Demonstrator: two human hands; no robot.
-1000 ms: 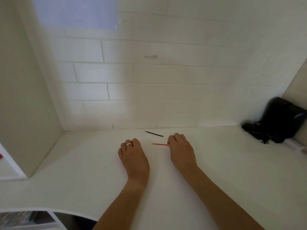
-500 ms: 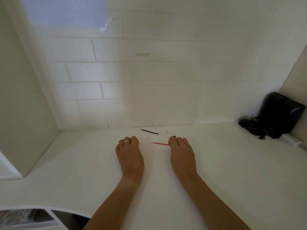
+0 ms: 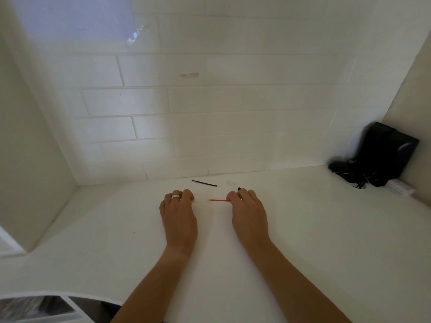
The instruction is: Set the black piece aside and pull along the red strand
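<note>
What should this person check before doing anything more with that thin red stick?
1. Red stick gripped: ok, the right hand pinches its right end between curled fingers.
2. Stick's free end unobstructed: ok, it points left into the bare gap between the hands.
3. Left hand free: cannot tell, its fingers are curled on the white table and may hide something.
4. Black stick out of the way: ok, it lies apart, nearer the tiled wall.
5. Small black tip at the right fingers: cannot tell what it is.

Left hand (image 3: 179,215) knuckles-up, fingers curled; right hand (image 3: 249,214) likewise, pinching
</note>
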